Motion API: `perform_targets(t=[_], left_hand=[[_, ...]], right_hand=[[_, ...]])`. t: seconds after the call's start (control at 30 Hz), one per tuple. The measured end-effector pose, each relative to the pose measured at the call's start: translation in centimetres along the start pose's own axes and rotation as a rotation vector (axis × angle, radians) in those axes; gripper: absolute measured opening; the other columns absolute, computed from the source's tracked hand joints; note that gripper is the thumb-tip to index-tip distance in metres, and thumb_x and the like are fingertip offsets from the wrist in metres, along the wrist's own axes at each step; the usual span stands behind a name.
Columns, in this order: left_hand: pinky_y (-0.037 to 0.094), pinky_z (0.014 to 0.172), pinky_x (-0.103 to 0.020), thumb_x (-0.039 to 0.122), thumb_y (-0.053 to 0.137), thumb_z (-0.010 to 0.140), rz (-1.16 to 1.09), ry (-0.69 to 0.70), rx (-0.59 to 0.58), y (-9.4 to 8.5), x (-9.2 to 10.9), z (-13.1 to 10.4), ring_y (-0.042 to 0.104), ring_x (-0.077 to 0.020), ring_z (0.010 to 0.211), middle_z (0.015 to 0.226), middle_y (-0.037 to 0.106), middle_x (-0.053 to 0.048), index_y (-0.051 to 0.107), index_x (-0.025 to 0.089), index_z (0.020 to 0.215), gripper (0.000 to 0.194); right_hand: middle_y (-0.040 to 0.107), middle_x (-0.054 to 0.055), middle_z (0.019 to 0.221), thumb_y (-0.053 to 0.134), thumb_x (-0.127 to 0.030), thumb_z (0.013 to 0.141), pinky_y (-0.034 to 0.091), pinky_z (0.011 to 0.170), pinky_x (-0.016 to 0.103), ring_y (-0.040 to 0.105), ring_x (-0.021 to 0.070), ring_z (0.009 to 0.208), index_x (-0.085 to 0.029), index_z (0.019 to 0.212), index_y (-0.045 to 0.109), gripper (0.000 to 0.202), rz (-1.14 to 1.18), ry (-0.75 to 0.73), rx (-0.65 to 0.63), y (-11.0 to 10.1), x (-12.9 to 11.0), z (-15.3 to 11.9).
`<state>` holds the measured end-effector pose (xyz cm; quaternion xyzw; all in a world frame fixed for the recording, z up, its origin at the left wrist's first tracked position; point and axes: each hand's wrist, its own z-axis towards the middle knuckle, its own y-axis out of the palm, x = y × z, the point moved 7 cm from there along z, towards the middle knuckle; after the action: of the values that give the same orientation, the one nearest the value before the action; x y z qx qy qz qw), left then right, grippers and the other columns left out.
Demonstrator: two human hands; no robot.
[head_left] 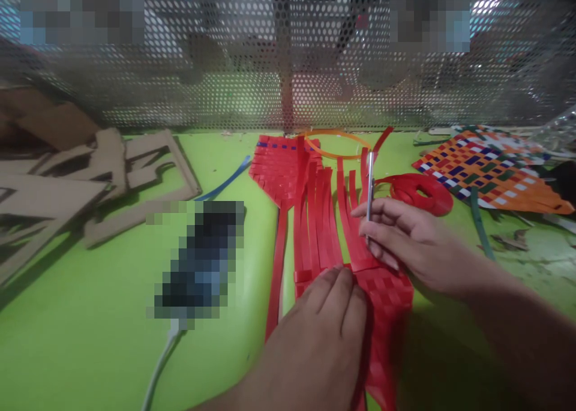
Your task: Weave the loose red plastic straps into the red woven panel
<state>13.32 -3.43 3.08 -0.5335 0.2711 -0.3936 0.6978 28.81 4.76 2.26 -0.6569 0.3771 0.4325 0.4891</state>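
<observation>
A red woven piece [390, 306] of flat plastic strips lies before me, its long loose strips [321, 219] pointing away across the table. My left hand [326, 318] rests palm down on the weave, fingers stretched out and close together near its far edge. Between thumb and fingers, my right hand [411, 234] pinches a slim, shiny metal tool [370, 186], held upright over the right-hand loose strips. The tool's exact kind is unclear, and its lower end is partly hidden by the fingers. Beyond the strips sits another red woven piece [276, 168] with a blue dashed line.
Left lie cardboard frames [148, 213] and a blurred-out phone [202, 261] with a white cable [162, 360]. A red strip coil [443, 198], an orange loop [337, 134] and a multicoloured woven sheet [490, 171] lie farther back. Perforated metal mesh [252, 93] borders the green table [103, 339].
</observation>
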Motion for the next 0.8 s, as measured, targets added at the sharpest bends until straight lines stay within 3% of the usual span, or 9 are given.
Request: perform_targets(t=[0.1, 0.2, 0.27, 0.33, 0.37, 0.43, 0.57, 0.67, 0.8], left_hand=[[0.048, 0.117, -0.035, 0.027, 0.045, 0.109, -0.007, -0.009, 0.001, 0.0, -0.2, -0.1, 0.068, -0.0285, 0.131, 0.139, 0.074, -0.015, 0.068, 0.005, 0.138, 0.043], [0.048, 0.118, -0.035, 0.030, 0.046, 0.109, -0.020, 0.007, 0.010, -0.1, -0.1, -0.2, 0.067, -0.0288, 0.132, 0.137, 0.074, -0.015, 0.068, 0.004, 0.137, 0.044], [0.048, 0.118, -0.035, 0.031, 0.044, 0.110, -0.018, 0.008, 0.013, 0.0, -0.1, -0.2, 0.067, -0.0286, 0.131, 0.137, 0.074, -0.015, 0.068, 0.004, 0.137, 0.045], [0.048, 0.118, -0.035, 0.029, 0.042, 0.110, -0.009, 0.004, 0.014, 0.0, -0.1, -0.2, 0.067, -0.0284, 0.132, 0.138, 0.074, -0.015, 0.068, 0.005, 0.137, 0.044], [0.048, 0.118, -0.036, 0.028, 0.041, 0.110, -0.004, 0.001, 0.011, 0.1, -0.1, -0.2, 0.067, -0.0285, 0.132, 0.138, 0.074, -0.015, 0.068, 0.005, 0.138, 0.044], [0.048, 0.118, -0.036, 0.026, 0.041, 0.110, 0.005, 0.010, 0.008, 0.1, 0.0, -0.1, 0.067, -0.0291, 0.133, 0.138, 0.074, -0.015, 0.068, 0.004, 0.138, 0.044], [0.045, 0.121, -0.037, 0.025, 0.041, 0.110, 0.013, 0.043, -0.026, 0.1, 0.2, 0.1, 0.065, -0.0290, 0.135, 0.138, 0.073, -0.017, 0.065, 0.001, 0.141, 0.046], [0.045, 0.121, -0.038, 0.025, 0.041, 0.110, 0.009, 0.027, -0.073, 0.2, 0.2, 0.1, 0.063, -0.0293, 0.136, 0.140, 0.072, -0.018, 0.063, 0.001, 0.145, 0.048], [0.045, 0.120, -0.039, 0.024, 0.043, 0.109, -0.006, 0.028, -0.114, 0.2, 0.3, 0.2, 0.064, -0.0297, 0.135, 0.139, 0.072, -0.019, 0.065, 0.002, 0.142, 0.045]], right_hand=[[0.075, 0.006, 0.097, 0.070, -0.062, 0.097, 0.052, 0.062, 0.033, 0.069, 0.0209, 0.075, -0.026, 0.119, 0.070, 0.042, -0.319, -0.080, 0.235, -4.1, -0.9, -0.8], [0.078, 0.008, 0.090, 0.063, -0.055, 0.100, 0.050, 0.069, 0.042, 0.070, 0.0283, 0.076, -0.027, 0.112, 0.076, 0.033, -0.795, -0.144, 0.345, -6.9, -1.6, -1.2], [0.079, 0.012, 0.097, 0.058, -0.048, 0.102, 0.050, 0.075, 0.046, 0.072, 0.0338, 0.085, -0.026, 0.109, 0.077, 0.029, -0.973, -0.230, 0.405, -7.4, -2.4, -1.4], [0.079, 0.014, 0.107, 0.056, -0.044, 0.104, 0.050, 0.079, 0.046, 0.073, 0.0345, 0.094, -0.026, 0.110, 0.075, 0.027, -1.021, -0.330, 0.433, -6.7, -3.4, -1.8], [0.078, 0.013, 0.108, 0.056, -0.044, 0.105, 0.051, 0.078, 0.044, 0.073, 0.0325, 0.094, -0.026, 0.111, 0.074, 0.026, -1.008, -0.368, 0.401, -5.9, -3.8, -1.9], [0.079, 0.010, 0.104, 0.057, -0.045, 0.106, 0.050, 0.073, 0.039, 0.073, 0.0280, 0.088, -0.026, 0.111, 0.074, 0.026, -0.953, -0.428, 0.214, -3.3, -4.0, -1.9], [0.076, 0.007, 0.098, 0.058, -0.042, 0.107, 0.050, 0.072, 0.036, 0.070, 0.0235, 0.083, -0.025, 0.105, 0.077, 0.026, -0.924, -0.366, -0.127, 0.4, -2.5, -1.8], [0.072, 0.007, 0.092, 0.055, -0.037, 0.108, 0.049, 0.072, 0.034, 0.068, 0.0205, 0.080, -0.025, 0.096, 0.079, 0.029, -0.864, -0.311, -0.200, 0.8, -1.7, -1.5], [0.071, 0.006, 0.086, 0.055, -0.032, 0.105, 0.047, 0.070, 0.034, 0.064, 0.0195, 0.077, -0.024, 0.090, 0.080, 0.030, -0.823, -0.308, -0.171, 0.6, -2.2, -1.4]])
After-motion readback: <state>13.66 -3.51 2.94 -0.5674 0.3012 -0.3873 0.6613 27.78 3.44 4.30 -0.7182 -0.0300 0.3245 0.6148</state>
